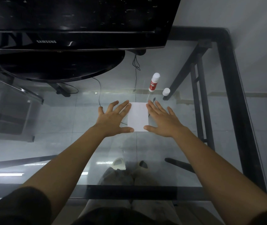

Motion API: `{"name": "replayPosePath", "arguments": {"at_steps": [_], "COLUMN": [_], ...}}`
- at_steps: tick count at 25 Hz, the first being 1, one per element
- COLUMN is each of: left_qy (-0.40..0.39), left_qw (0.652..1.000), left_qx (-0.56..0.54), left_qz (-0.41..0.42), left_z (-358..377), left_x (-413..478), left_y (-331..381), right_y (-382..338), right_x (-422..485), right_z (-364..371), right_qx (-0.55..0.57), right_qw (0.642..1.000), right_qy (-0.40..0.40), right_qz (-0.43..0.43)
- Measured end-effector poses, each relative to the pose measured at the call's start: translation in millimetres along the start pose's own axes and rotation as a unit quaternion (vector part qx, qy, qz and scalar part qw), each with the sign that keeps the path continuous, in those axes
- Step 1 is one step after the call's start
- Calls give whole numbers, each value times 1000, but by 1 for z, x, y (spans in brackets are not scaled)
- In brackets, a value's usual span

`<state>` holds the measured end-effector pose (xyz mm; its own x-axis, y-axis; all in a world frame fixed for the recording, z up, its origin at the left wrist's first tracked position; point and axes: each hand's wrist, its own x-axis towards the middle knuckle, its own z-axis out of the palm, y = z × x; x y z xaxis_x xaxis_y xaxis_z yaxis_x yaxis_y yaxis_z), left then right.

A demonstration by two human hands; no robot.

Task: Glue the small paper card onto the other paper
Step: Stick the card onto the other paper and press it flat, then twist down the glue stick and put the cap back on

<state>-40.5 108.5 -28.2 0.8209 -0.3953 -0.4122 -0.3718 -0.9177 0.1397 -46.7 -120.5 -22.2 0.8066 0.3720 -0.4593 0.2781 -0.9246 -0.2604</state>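
Paper point(138, 116) flanked by flat, spread left hand point(113, 118), right hand point(163, 120); glue stick point(154, 82), cap point(166, 91) beyond.

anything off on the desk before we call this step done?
Minor only: the glue stick stands uncapped, with its white cap set apart to its right on the glass table. The white paper lies flat and square between the left hand and right hand. Nothing spilled.

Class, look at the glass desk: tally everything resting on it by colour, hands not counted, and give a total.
White: 2, the paper and the loose cap.
Red and white: 1, the glue stick.
Black: 1, the Samsung monitor.
Total: 4.
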Motion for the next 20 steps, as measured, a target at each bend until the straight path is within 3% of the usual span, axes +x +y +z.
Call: {"name": "replayPosePath", "arguments": {"at_steps": [12,16,20], "left_qy": [-34,80,172], "left_qw": [990,968,932], "left_qx": [-128,-229,-314], "left_qz": [-55,-65,-50], "left_z": [-18,-29,-58], "left_x": [-3,-8,27], "left_y": [17,19,37], "right_y": [-14,-3,5], "right_x": [-7,-21,-27], "right_z": [-4,5,21], "right_qx": [108,129,67], "right_qw": [992,981,980], "right_qy": [62,125,109], "right_qz": [35,69,151]}}
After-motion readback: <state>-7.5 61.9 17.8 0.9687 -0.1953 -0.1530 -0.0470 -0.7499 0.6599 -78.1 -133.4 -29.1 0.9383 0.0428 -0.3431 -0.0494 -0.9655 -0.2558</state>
